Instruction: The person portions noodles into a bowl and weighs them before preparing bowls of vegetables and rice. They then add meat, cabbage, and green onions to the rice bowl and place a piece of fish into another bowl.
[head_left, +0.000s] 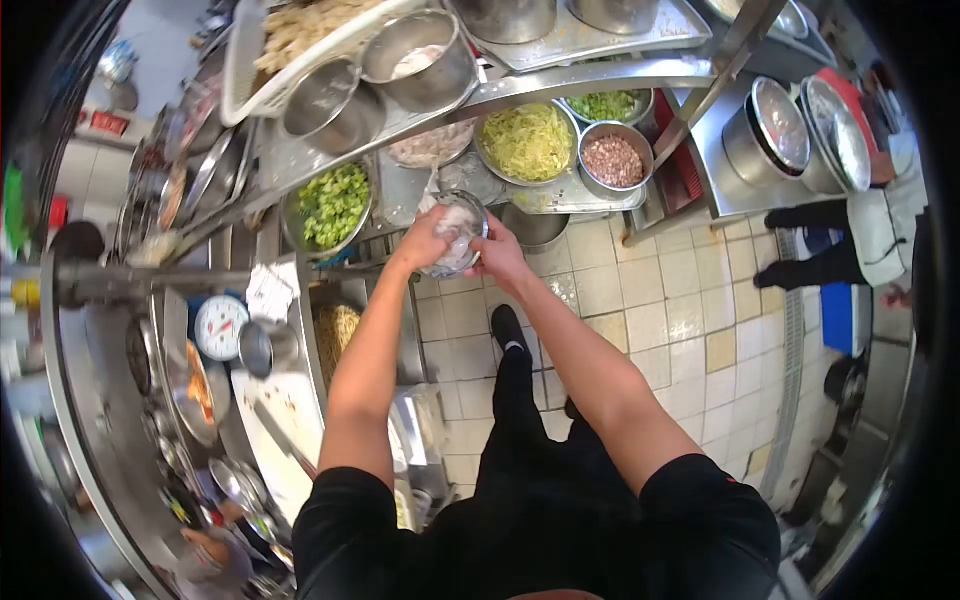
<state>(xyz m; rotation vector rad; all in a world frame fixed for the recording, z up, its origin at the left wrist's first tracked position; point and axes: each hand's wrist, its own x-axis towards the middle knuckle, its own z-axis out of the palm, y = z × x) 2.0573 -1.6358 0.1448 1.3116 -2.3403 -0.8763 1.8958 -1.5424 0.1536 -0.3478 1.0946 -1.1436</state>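
Observation:
Between my two hands is a small round metal bowl [452,268] with pale, whitish, wet-looking pieces inside. My left hand [424,240] grips its left side, thumb over the rim. On the opposite side my right hand [500,252] has its fingers closed on the edge. The bowl is at the front of the metal counter [400,195], overlapping it in this view. Around it are a bowl of chopped greens [335,205], a bowl of shredded yellow-green vegetable [527,143], and a bowl of diced pink meat [613,160]. A deep metal pot [540,230] shows just right of my right hand.
Overhead, a metal shelf [600,76] carries pots and a white basket [240,75]. To the left are a dial scale [221,328], a cutting board [262,440] and a knife [285,437]. Another person [820,262] stands at the right on the tiled floor [650,315].

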